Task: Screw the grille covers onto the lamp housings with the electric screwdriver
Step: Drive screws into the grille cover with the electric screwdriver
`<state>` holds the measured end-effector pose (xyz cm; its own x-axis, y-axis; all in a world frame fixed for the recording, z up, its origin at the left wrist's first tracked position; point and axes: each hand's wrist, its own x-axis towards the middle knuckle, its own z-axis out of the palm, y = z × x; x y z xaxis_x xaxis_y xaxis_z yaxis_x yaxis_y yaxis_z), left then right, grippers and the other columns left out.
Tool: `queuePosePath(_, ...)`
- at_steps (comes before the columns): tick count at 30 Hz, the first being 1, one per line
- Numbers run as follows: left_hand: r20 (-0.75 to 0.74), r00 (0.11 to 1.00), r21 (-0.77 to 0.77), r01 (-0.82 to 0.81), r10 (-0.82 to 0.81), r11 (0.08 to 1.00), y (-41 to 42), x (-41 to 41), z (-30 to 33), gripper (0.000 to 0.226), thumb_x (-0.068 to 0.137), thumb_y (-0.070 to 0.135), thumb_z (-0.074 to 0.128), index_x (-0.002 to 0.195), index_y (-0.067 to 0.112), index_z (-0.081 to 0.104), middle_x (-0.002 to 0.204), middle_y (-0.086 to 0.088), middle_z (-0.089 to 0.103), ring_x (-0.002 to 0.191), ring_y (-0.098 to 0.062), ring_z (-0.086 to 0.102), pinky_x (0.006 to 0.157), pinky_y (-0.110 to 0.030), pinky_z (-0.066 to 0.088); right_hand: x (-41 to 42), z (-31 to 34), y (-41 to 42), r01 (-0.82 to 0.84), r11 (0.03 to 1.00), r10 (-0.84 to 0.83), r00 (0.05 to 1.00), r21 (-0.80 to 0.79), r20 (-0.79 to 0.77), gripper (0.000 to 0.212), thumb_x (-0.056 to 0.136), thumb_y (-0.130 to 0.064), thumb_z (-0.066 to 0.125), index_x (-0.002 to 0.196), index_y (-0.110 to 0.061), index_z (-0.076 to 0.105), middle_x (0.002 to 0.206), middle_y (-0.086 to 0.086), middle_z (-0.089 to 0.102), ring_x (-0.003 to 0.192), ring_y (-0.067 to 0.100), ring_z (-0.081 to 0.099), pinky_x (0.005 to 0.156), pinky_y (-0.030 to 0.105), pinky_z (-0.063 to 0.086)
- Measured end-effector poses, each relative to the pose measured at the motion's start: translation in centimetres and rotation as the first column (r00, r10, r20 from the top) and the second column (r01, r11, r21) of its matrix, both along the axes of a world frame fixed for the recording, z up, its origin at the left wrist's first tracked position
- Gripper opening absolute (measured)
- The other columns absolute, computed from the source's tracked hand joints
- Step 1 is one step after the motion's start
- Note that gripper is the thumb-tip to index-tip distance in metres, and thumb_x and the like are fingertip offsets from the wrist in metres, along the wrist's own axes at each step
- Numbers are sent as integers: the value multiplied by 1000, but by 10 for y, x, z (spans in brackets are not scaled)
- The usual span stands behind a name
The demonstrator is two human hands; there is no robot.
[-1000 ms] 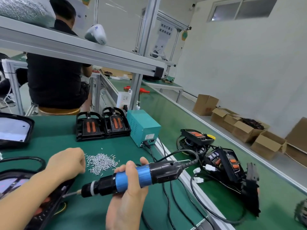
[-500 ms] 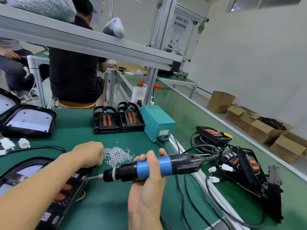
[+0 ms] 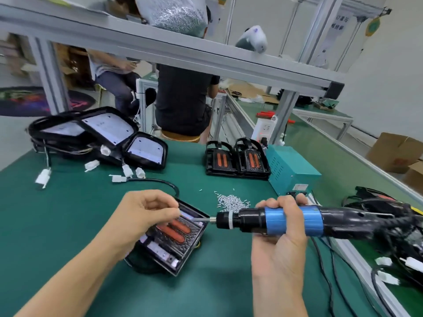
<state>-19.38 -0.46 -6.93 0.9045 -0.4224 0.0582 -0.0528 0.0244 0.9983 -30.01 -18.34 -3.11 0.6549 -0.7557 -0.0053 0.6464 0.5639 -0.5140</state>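
A person's right hand (image 3: 280,221) wraps its fingers around the blue band of an electric screwdriver (image 3: 270,220), held nearly level above a green surface (image 3: 68,213), its bit (image 3: 201,218) pointing left. The left hand (image 3: 142,213) hovers over a lamp housing (image 3: 174,236), fingers curled and fingertips pinched together at the bit's tip; whether a screw sits between them is too small to tell. The housing lies just in front of the person, tilted, with a black grille cover (image 3: 180,239) on top and two orange strips showing through it. A black cable (image 3: 160,181) runs from behind the housing toward white connectors (image 3: 119,178).

Just beyond the screwdriver's nose, a loose pile of small silver screws (image 3: 232,200) is scattered on the surface. Farther back stand two more lamps (image 3: 235,160) side by side, touching, next to a teal power box (image 3: 290,165) at the right. At the back left, a stack of black-framed housings (image 3: 98,133) with pale panels lies with its wires and plugs trailing. More lamps and tangled cables (image 3: 389,216) sit on the conveyor belt to the right, blurred behind the screwdriver's tail.

A metal shelf (image 3: 183,51) crosses overhead, carrying a clear bag of screws (image 3: 174,13). Behind it, a person in a black shirt (image 3: 183,99) sits on a stool, back to the camera, and another sits at the left. Cardboard boxes (image 3: 396,152) rest on the floor at far right.
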Motion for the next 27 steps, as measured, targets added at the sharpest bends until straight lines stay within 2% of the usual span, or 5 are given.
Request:
queuePosePath(5, -122, 992, -169, -58, 38, 984, 19, -25, -4, 16, 54, 11, 79, 70, 10, 76, 66, -10, 69, 54, -13, 61, 53, -17, 49, 7, 5, 19, -92, 996, 92, 992, -9, 82, 33, 74, -6, 66, 98, -26, 55, 67, -7, 57, 59, 9, 58, 68, 25, 54)
queuePosePath(8, -157, 986, -199, -83, 52, 977, 25, -32, -4, 24, 50, 15, 78, 74, 10, 77, 67, -13, 69, 54, -14, 59, 56, -18, 51, 6, 10, 32, -117, 989, 129, 982, -87, 141, 33, 71, -10, 66, 98, -25, 54, 68, -8, 55, 60, 8, 56, 68, 24, 54)
queuePosePath(11, -178, 983, -251, -93, 48, 963, 29, -37, -4, 25, 54, 13, 75, 78, 8, 78, 72, -18, 68, 56, -17, 57, 59, -21, 53, 7, 15, 36, -125, 984, 141, 982, -130, 124, 33, 71, -9, 66, 97, -25, 53, 68, -7, 54, 59, 7, 56, 68, 24, 53)
queuePosePath(19, -173, 984, -286, -89, 40, 954, 32, -46, -3, 18, 62, 9, 70, 79, 3, 76, 75, -21, 69, 60, -16, 60, 59, -21, 54, 3, 20, 46, -128, 969, 159, 978, -211, 137, 31, 72, -9, 65, 97, -26, 54, 66, -8, 55, 60, 7, 56, 69, 24, 53)
queuePosePath(27, -152, 988, -293, -70, 26, 954, 32, -48, -7, 18, 62, 10, 70, 78, 10, 78, 73, -16, 71, 60, -16, 61, 59, -21, 54, 0, 21, 47, -129, 964, 164, 976, -233, 140, 32, 72, -10, 65, 96, -26, 53, 66, -9, 56, 60, 7, 56, 68, 24, 53)
